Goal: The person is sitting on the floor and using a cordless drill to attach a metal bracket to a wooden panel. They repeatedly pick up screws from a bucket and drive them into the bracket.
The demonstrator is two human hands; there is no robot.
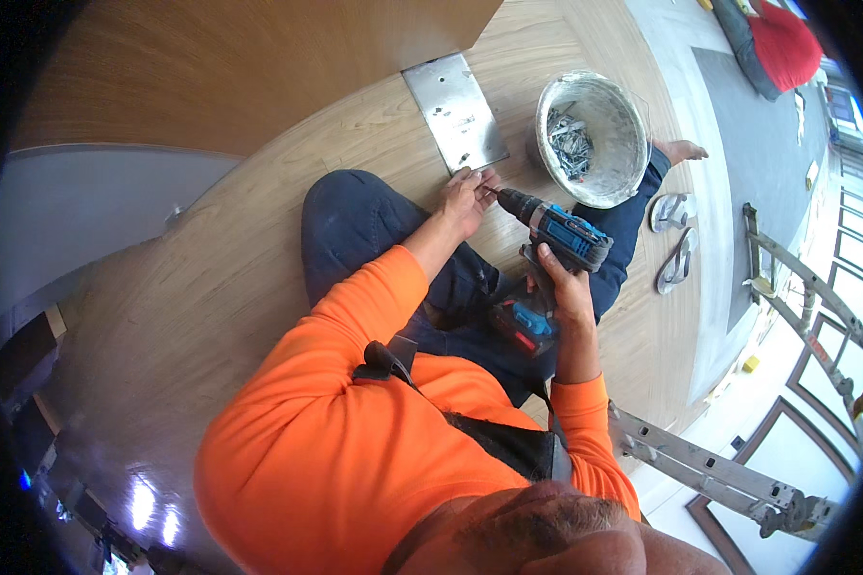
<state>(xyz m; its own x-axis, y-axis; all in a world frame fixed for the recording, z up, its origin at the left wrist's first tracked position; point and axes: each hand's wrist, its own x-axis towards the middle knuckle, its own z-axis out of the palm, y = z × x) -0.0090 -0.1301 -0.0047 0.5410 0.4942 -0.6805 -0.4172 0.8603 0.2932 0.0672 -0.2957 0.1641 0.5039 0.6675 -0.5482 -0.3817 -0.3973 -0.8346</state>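
Bucket: a round white bucket (pixel 593 137) stands on the wooden floor (pixel 192 287), just beyond the drill and beside the person's bare foot (pixel 679 150); its inner wall is smeared grey-white.
Bucket contents: a loose heap of silvery metal fasteners (pixel 570 144) lies on its bottom, toward the left side; whether they are screws or nails cannot be told.
Drill: a blue and black cordless drill (pixel 558 235) lies nearly level over the person's lap, its chuck pointing left toward the metal plate.
Battery: a blue block with a red patch (pixel 525 326) sits at the foot of the drill's handle, below the right hand.
Right hand: the right hand (pixel 563 287) is clenched around the drill's handle.
Left hand: the left hand (pixel 465 198) rests on the near edge of the metal plate, its fingertips pinched at the drill's tip; what they pinch is too small to tell.
Metal plate: a flat grey rectangular plate (pixel 455 112) with small holes lies on the floor, its far end against a wooden panel (pixel 259 67).
Labels: the drill body carries a pale strip on its blue side, too small to make out.
Sandals: a grey pair (pixel 674 240) lies right of the bucket.
Ladder: an aluminium ladder (pixel 710 470) lies at lower right.
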